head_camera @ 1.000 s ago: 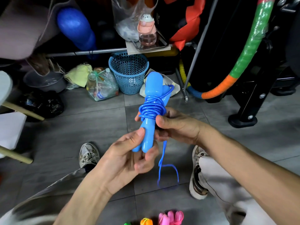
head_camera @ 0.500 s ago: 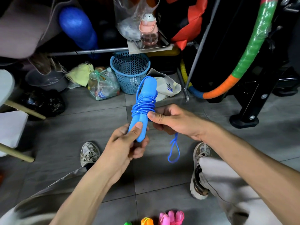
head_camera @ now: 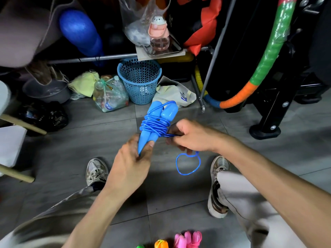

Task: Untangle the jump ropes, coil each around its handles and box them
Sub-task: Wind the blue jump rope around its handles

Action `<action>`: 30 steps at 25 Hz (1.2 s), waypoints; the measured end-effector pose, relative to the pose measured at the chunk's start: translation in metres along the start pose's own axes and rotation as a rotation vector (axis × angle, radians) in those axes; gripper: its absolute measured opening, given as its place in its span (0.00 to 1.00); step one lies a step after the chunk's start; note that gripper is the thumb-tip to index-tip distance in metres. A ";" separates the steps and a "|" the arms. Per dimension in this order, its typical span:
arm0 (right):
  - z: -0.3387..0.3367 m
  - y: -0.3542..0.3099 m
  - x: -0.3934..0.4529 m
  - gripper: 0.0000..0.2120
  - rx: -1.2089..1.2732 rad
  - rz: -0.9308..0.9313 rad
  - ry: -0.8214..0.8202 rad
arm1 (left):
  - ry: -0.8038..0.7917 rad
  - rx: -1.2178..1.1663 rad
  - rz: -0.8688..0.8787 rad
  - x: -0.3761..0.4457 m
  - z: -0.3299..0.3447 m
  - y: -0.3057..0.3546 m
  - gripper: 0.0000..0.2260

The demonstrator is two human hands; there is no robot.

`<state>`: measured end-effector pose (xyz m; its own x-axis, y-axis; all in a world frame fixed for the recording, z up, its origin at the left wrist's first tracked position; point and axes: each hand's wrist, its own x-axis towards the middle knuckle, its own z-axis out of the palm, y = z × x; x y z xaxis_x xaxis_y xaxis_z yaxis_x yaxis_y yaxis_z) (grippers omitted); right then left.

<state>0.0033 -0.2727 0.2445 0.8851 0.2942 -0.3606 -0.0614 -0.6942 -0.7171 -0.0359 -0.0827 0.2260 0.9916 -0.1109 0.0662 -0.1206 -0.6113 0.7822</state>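
A blue jump rope (head_camera: 155,125) is coiled several times around its two blue handles, which lie side by side and point away from me. My left hand (head_camera: 132,158) pinches the near ends of the handles. My right hand (head_camera: 189,136) grips the cord just right of the coil, and a small loose loop (head_camera: 188,164) of cord hangs below it. At the bottom edge lie the tips of a pink rope's handles (head_camera: 189,238), an orange one (head_camera: 161,244) and a green one (head_camera: 140,246). No box is in view.
My two shoes (head_camera: 96,171) (head_camera: 217,185) rest on the grey tiled floor. Beyond stand a blue mesh basket (head_camera: 138,79), a bag of bottles (head_camera: 110,93), a white bag (head_camera: 174,94), a black bag (head_camera: 42,115) and a green-orange hoop (head_camera: 263,68) on a black stand.
The wrapped handles have dropped lower and tilted, so both handles show. My right hand has pulled more cord around the coil; the hanging tail has shortened from a long strand to a small loop.
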 end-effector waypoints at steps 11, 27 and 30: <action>-0.010 -0.027 -0.027 0.06 -0.743 -0.316 0.168 | -0.093 0.529 0.094 0.002 0.010 -0.017 0.13; -0.035 -0.019 -0.013 0.04 -0.172 -0.369 -0.168 | -0.413 0.244 0.468 -0.018 0.000 -0.004 0.08; -0.040 -0.020 -0.015 0.06 -0.013 -0.329 -0.232 | -0.453 0.175 0.502 -0.022 -0.002 0.004 0.09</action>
<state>0.0092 -0.2894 0.2881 0.7286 0.6419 -0.2391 0.2155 -0.5462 -0.8095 -0.0585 -0.0811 0.2294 0.7016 -0.7057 0.0988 -0.6028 -0.5138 0.6104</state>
